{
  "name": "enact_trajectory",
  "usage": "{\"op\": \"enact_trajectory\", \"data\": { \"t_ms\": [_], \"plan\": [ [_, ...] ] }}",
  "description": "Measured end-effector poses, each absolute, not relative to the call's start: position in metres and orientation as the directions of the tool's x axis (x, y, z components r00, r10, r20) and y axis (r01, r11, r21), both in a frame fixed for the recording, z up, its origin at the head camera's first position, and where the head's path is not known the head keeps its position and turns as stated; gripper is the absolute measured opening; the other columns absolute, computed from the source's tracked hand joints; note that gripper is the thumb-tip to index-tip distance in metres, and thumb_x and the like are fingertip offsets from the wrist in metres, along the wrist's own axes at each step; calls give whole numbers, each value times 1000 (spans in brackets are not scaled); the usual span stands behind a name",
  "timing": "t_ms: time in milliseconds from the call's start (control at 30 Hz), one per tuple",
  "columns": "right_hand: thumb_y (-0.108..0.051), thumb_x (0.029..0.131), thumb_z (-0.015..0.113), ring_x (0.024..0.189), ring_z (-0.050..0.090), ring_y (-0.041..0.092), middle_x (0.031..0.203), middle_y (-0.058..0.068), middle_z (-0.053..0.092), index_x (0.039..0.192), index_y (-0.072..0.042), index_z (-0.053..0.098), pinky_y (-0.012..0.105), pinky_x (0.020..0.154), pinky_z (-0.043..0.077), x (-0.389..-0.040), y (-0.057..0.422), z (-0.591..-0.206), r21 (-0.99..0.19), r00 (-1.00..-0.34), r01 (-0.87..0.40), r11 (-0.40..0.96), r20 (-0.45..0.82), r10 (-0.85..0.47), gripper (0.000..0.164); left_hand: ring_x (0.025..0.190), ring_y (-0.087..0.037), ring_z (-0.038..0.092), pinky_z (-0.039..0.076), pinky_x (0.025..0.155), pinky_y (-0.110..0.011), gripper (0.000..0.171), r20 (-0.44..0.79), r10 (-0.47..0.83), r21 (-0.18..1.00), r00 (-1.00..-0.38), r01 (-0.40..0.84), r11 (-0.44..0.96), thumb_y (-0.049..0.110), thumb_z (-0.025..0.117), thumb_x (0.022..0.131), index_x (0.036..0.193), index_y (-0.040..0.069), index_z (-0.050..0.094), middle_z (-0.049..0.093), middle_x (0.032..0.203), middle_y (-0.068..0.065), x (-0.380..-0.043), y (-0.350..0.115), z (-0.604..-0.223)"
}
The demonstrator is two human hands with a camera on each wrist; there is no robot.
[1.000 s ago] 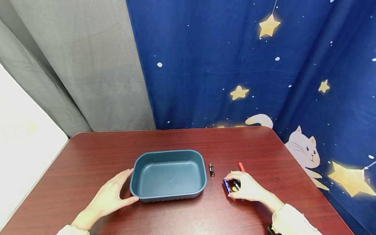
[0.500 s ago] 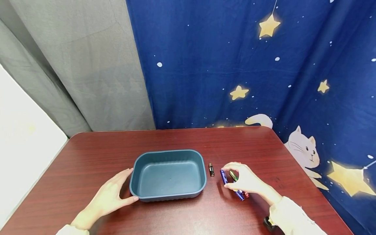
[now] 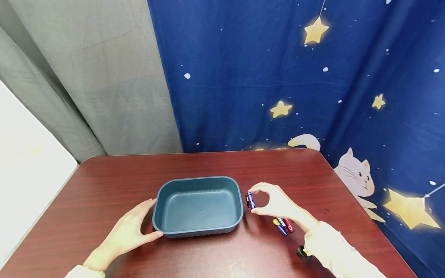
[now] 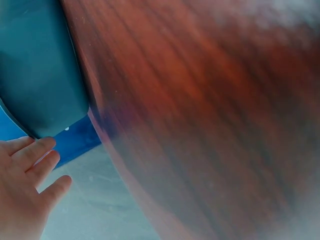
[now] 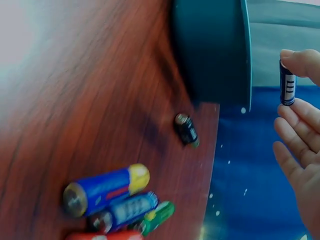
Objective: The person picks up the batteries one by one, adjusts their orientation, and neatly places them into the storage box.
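A teal plastic bin (image 3: 198, 233) stands on the table with nothing inside. My left hand (image 3: 130, 229) rests against its left side, fingers and thumb spread and fairly straight; the left wrist view shows the fingertips at the bin's rim (image 4: 30, 136). Between thumb and fingertips my right hand (image 3: 278, 202) pinches a blue battery (image 5: 287, 84) by its two ends, held up just right of the bin. A black battery (image 5: 186, 130) lies on the table there, mostly hidden behind the blue one in the head view.
Nearer my right forearm lie a blue-and-yellow battery (image 5: 105, 189), a blue-and-white battery (image 5: 127, 211), a green battery (image 5: 157, 218) and a red battery (image 5: 107, 236), close together. A black object (image 3: 303, 253) shows by the right sleeve. Curtains hang behind the reddish-brown table (image 3: 194, 165).
My right hand has lifted the blue battery from the group and carried it left toward the bin, uncovering the other batteries. My left hand has stayed at the bin.
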State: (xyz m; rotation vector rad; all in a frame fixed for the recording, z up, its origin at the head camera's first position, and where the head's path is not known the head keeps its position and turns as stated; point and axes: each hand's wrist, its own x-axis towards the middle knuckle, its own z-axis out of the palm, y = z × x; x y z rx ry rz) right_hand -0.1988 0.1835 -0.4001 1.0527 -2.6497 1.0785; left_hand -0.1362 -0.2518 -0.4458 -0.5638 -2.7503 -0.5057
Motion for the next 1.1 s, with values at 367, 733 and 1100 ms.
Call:
{"op": "enact_trajectory", "data": {
  "t_ms": [367,733,1100],
  "plan": [
    [-28,64,81,92,58,17,101,-9,62,107,-14,63,41,80,49,-215,152,-394,-575,-700,-692,436,388,-600,49,117,-25,46,39,92,-44,92,350,325,276,-878,429,860,64,69,62,132,8,45,51,128,-9,-138,-251,-445],
    [-23,65,81,94,57,23,102,-2,62,108,-12,61,35,76,50,-216,129,-395,-659,-737,-632,408,350,-578,49,116,-25,47,38,91,-42,92,369,327,265,-870,436,860,63,71,61,131,8,46,51,127,-8,-137,-252,-446],
    [-23,62,83,89,57,9,97,-2,64,105,-12,64,30,80,48,-219,99,-401,-671,-730,-645,366,397,-557,49,116,-25,47,39,90,-44,91,364,318,274,-876,427,862,62,71,61,131,8,46,51,127,-9,-136,-252,-446]
  ]
}}
